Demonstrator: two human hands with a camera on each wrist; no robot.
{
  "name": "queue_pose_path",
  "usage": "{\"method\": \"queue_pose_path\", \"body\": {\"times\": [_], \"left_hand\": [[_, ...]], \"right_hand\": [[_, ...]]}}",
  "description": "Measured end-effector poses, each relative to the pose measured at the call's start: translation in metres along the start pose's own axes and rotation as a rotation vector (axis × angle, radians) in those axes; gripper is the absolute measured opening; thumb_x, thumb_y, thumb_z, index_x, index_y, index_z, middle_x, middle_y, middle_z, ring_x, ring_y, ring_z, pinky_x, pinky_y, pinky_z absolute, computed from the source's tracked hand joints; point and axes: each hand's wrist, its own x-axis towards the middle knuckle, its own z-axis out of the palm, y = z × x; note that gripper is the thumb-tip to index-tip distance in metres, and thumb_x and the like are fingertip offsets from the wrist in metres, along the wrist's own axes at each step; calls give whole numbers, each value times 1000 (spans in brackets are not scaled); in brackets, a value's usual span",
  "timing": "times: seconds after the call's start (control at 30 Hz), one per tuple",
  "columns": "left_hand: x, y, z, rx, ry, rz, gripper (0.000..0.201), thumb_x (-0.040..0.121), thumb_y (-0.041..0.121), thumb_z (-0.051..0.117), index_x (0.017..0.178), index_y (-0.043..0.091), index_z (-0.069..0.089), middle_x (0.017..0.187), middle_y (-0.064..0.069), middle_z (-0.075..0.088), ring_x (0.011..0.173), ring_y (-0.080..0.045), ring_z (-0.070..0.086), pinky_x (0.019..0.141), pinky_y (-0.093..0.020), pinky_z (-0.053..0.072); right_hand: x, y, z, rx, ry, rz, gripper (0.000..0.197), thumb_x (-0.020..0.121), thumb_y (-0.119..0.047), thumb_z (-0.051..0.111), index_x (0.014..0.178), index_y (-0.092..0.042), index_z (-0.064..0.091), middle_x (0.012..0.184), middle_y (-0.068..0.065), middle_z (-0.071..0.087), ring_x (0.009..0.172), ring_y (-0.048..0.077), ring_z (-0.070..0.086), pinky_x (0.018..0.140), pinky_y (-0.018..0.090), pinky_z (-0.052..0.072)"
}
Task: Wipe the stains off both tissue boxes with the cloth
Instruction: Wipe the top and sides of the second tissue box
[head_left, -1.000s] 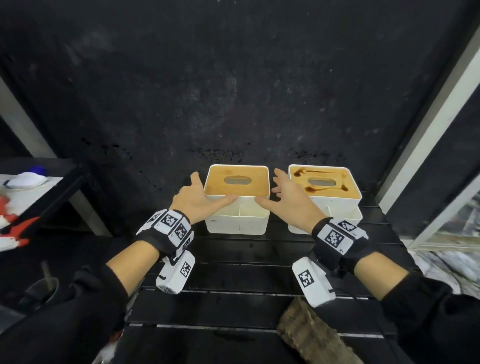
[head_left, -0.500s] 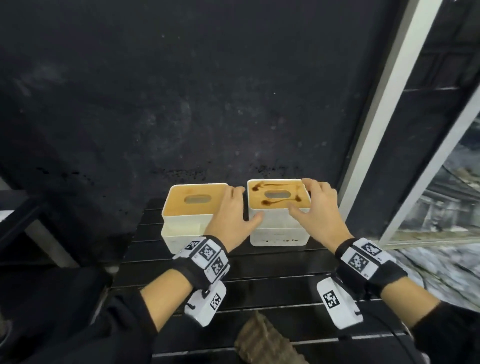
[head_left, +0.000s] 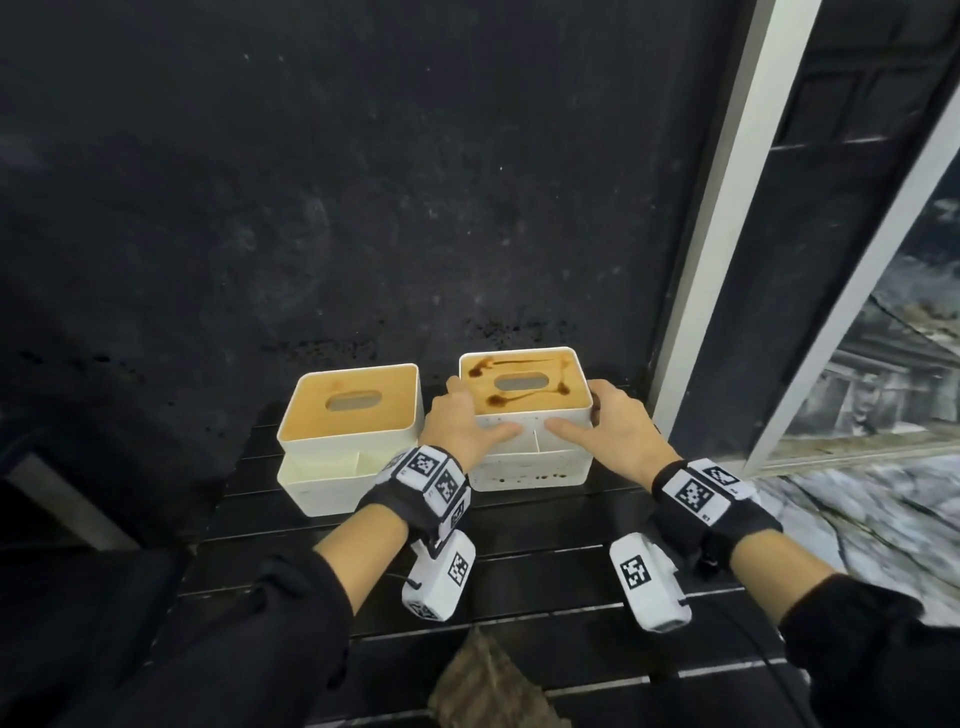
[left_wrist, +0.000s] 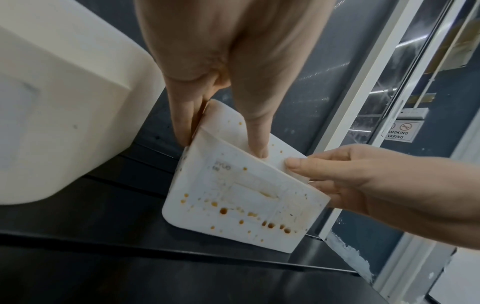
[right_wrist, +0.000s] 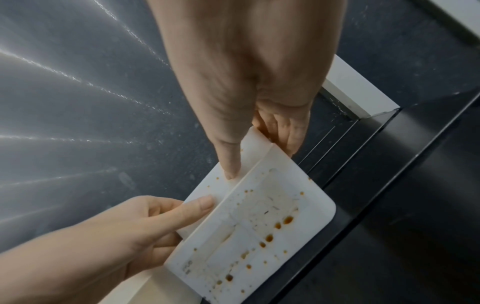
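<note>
Both hands grasp the stained tissue box, the right one of two white boxes standing side by side on the black slatted tabletop against a dark wall. The left hand holds its left side, thumb pressed on the front face and fingers curled round the side next to the other box. The right hand holds the right side the same way, thumb on the front and fingers wrapped round the far edge.

The box's tan lid carries dark brown smears around the oval slot, and brown droplets speckle its white front. In the left wrist view faint embossed letters show on that front, too pale to read.

The cleaner tissue box stands just beside it to the left, untouched, its tan lid showing only a faint mark.

A brownish cloth lies on the tabletop at the near edge, well apart from both hands.

On the glass door to the right a small sign reads "SMOKING VAPING" under two prohibition symbols.
</note>
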Motion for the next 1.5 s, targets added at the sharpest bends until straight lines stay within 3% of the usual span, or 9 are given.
{"method": "queue_pose_path", "body": {"times": [0.17,0.37,0.53,0.77,0.9,1.07,1.13,1.3,1.5], "left_hand": [[-3,-6,4,-27,26,16,94,80,54,86,147,7,41,134,-11,64,125,-28,63,100,-38,55],[-26,-16,1,-90,55,83,80,74,60,88,132,16,54,116,-1,70,109,-21,67,89,-34,58],[-61,-29,-13,-120,88,107,73,69,67,88,120,23,59,107,6,71,102,-16,68,87,-34,58],[-126,-45,-49,-161,114,142,67,70,61,89,119,33,55,110,11,72,106,-12,67,88,-27,54],[-159,-69,-78,-173,115,116,65,70,62,88,118,37,52,96,24,65,93,1,65,73,-11,45],[-187,-108,-106,-127,156,42,83,66,63,89,133,26,58,113,11,74,103,-8,71,92,-34,62],[-196,-123,-114,-95,155,0,89,66,63,89,138,23,55,119,7,74,107,-12,71,94,-39,62],[-206,-156,-117,-74,139,-81,93,64,62,91,138,21,53,118,5,73,105,-12,71,84,-27,59],[-201,-178,-106,-72,154,-116,94,64,63,92,138,22,50,120,2,73,110,-17,71,93,-39,62]], "right_hand": [[-15,-3,-6,-30,-7,5,55,88,-41,76,131,-17,52,112,-6,61,100,10,59,71,17,44],[-52,-15,-20,-21,18,-8,60,85,-43,78,132,-20,52,119,-3,65,107,15,63,95,37,55],[-87,-31,-22,-3,25,4,66,80,-46,82,133,-21,51,121,-4,67,107,16,66,97,42,56],[-136,-52,-8,64,14,-18,70,76,-48,84,133,-23,52,119,-8,66,103,11,66,91,34,59],[-156,-73,10,113,-39,-67,63,74,-49,84,125,-30,51,113,-16,64,97,2,65,78,19,58],[-170,-98,52,149,-80,-127,54,75,-49,84,113,-39,48,102,-27,59,88,-7,62,61,4,48],[-173,-103,69,163,-111,-144,53,75,-50,84,113,-39,49,103,-25,61,89,-7,63,65,5,49],[-176,-108,100,148,-181,-138,58,74,-50,86,118,-34,51,109,-19,64,96,-1,64,76,15,54],[-173,-108,117,118,-208,-147,62,76,-48,84,125,-29,51,115,-15,63,102,3,62,87,24,56]]}}
